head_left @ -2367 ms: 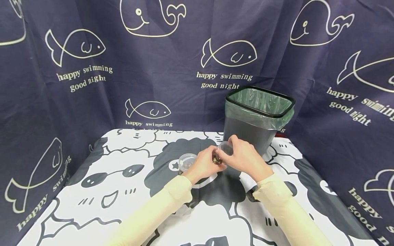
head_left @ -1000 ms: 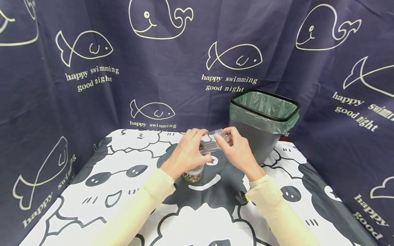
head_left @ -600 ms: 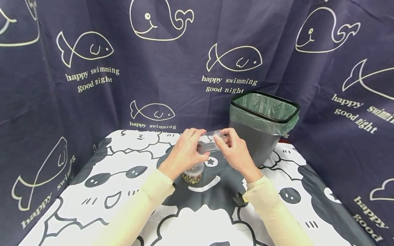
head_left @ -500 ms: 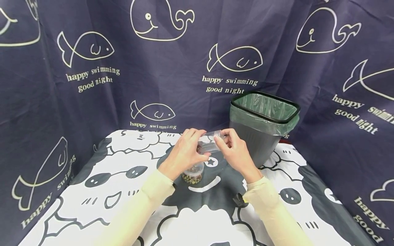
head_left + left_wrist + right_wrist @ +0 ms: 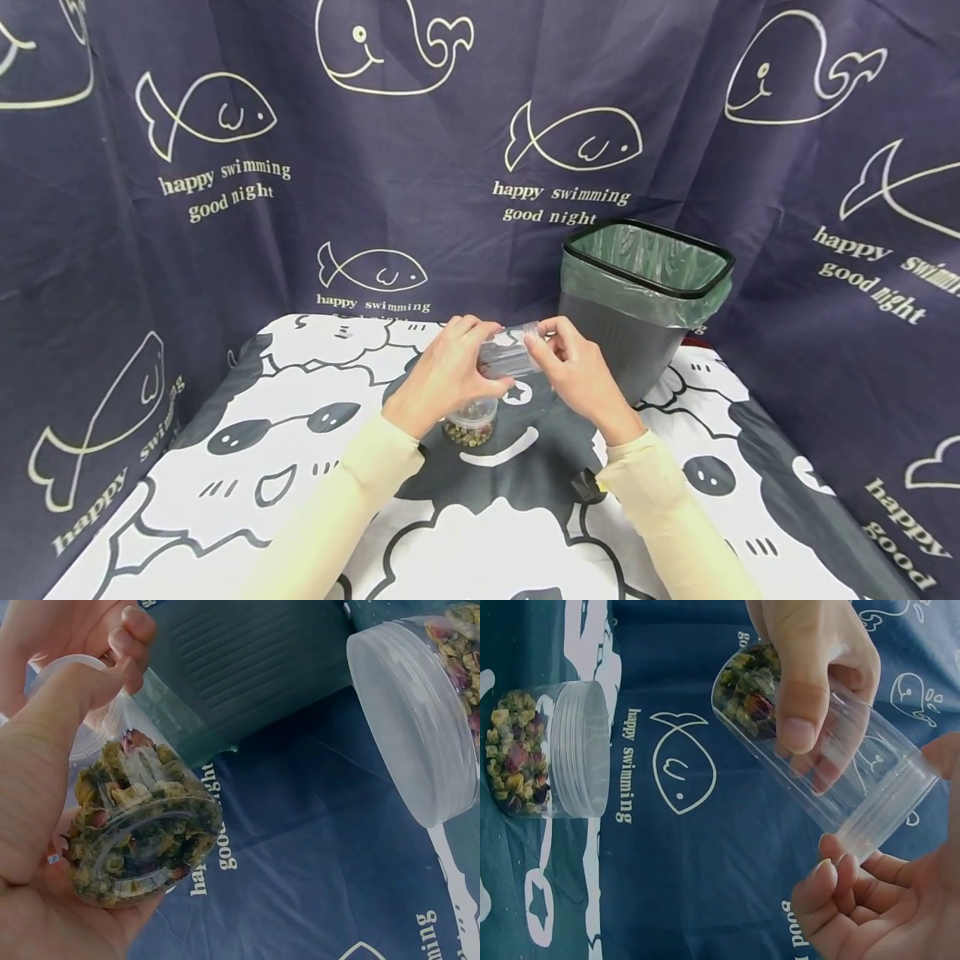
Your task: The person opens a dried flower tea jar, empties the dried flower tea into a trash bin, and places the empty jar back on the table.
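Note:
My left hand [image 5: 446,367] grips a clear plastic jar [image 5: 504,357] round its body and holds it tipped on its side above the table. Dried flower buds [image 5: 750,694] lie at the jar's base end, as the right wrist view shows. At the mouth end, the fingers and thumb of my right hand [image 5: 579,367] hold the clear ribbed lid [image 5: 891,802], which sits over the mouth. Below my left hand, a second clear jar [image 5: 469,429] stands upright with its lid [image 5: 409,724] on, partly filled with dried yellow-green and pink buds.
A dark grey bin [image 5: 618,342] with a green liner stands behind and right of my right hand. The table wears a sheep-print cloth [image 5: 315,483]. A navy fish-print curtain [image 5: 420,192] encloses the back and sides. A small black object [image 5: 587,485] shows by my right cuff.
Since the earliest frame, both hands have shifted left and the held jar has come into view on its side. Over the last second, hands and jar have barely moved; the jar's tilt differs slightly.

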Demonstrator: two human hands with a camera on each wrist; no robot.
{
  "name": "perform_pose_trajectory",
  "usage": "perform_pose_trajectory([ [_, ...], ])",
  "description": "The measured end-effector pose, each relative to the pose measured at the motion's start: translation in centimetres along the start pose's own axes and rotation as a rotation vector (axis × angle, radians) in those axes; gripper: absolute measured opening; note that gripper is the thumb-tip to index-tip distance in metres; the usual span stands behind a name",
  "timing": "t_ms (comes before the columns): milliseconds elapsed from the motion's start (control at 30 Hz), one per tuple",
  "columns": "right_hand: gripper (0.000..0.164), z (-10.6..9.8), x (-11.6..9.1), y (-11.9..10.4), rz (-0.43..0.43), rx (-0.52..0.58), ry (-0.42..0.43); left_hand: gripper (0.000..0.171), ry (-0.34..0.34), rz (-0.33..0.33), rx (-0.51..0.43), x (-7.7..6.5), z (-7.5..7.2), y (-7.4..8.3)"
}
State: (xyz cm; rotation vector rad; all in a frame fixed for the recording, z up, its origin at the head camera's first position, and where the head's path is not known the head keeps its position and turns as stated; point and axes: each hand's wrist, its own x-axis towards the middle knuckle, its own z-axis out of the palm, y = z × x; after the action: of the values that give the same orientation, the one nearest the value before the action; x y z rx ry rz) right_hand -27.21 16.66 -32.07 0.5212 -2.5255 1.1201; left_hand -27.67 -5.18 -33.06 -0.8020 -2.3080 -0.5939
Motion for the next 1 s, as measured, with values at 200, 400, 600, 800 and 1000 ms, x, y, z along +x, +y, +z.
perform_pose_trajectory([
  [200,0.033,-0.33,0.12,-0.18,-0.007,-0.023,0.011,0.068,-0.008,0.004,0.001,0.16,-0.33,-0.01],
  [400,0.036,-0.3,-0.03,-0.39,0.01,-0.015,0.02,0.067,-0.004,-0.008,-0.023,0.02,-0.51,0.04],
  [600,0.039,0.05,-0.29,-0.17,0.027,-0.017,0.048,0.065,0.003,-0.007,-0.015,-0.27,-0.36,0.12],
  [800,0.041,0.14,-0.28,-0.24,0.046,-0.001,0.055,0.063,0.008,0.009,-0.002,-0.18,-0.47,0.07],
  [1000,0.04,0.35,-0.23,-0.22,0.044,-0.012,0.053,0.061,0.002,0.014,0.008,-0.29,-0.54,-0.06],
])
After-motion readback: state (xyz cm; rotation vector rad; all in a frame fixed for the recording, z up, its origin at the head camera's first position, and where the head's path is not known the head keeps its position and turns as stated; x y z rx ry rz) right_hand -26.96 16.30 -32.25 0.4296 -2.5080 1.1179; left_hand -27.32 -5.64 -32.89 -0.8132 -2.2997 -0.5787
